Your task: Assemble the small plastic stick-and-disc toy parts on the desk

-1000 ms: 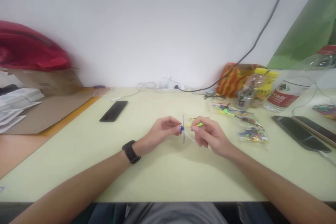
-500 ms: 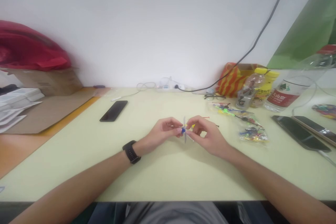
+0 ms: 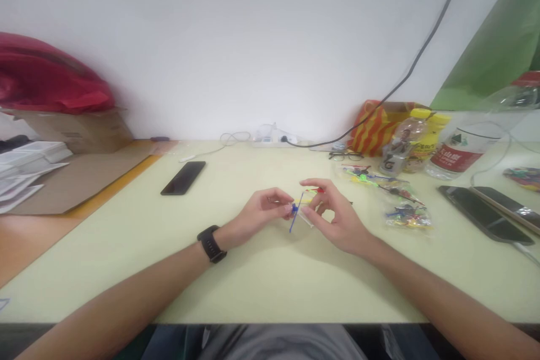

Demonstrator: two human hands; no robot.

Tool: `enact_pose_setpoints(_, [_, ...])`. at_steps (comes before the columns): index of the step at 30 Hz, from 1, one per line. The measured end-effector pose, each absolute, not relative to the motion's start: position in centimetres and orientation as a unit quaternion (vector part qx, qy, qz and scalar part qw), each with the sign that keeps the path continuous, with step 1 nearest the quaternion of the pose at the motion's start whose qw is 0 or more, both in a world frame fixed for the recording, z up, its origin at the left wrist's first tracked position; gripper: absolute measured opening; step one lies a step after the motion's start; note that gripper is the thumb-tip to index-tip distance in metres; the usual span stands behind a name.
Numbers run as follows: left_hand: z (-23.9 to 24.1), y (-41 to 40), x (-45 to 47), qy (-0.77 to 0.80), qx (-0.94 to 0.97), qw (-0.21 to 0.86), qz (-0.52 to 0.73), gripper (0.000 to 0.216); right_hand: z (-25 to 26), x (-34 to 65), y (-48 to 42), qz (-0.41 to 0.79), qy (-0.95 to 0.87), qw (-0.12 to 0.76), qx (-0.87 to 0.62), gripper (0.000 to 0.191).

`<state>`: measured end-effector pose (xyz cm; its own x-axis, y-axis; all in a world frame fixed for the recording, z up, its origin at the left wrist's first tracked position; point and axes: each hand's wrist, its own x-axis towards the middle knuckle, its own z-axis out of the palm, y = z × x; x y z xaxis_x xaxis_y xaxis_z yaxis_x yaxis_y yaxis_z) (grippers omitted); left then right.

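Observation:
Between the thumb and forefinger of my left hand [image 3: 268,209] is a small blue plastic toy piece with a thin propeller [image 3: 296,214]. The blade stands tilted, its top leaning right. My right hand [image 3: 333,214] is just right of the blade with its fingers apart; its thumb tip is close to the propeller, and I cannot tell whether it touches. Red, yellow and white thin plastic parts [image 3: 311,198] show behind and under my right fingers, partly hidden by them.
Clear bags of colourful plastic parts [image 3: 407,211] lie to the right, near glasses [image 3: 346,156] and bottles [image 3: 458,152]. A black phone [image 3: 183,178] lies at left. More phones [image 3: 485,212] are at far right. A power strip [image 3: 274,139] sits against the wall.
The propeller has turned from nearly upright and blurred to a sharp tilt. My right forefinger has lifted away from it, opening the hand. My left hand has stayed in place.

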<state>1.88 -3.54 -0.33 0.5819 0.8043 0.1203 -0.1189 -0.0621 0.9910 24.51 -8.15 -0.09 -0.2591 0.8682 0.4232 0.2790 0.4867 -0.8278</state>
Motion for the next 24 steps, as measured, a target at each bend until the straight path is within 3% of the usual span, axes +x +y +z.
enact_pose_setpoints(5, [-0.4, -3.53, 1.87, 0.28, 0.629, 0.623, 0.371, 0.028, 0.32, 24.72, -7.99, 0.393, -0.684, 0.446, -0.424, 0.034])
enact_pose_setpoints(13, [-0.3, -3.64, 1.95, 0.279, 0.636, 0.621, 0.364, 0.028, -0.39, 24.49, -7.7, 0.359, -0.729, 0.428, -0.396, 0.026])
enact_pose_setpoints(24, [-0.36, -3.64, 1.95, 0.273, 0.638, 0.621, 0.364, 0.029, -0.12, 24.5, -7.98, 0.31, -0.738, 0.454, -0.391, 0.03])
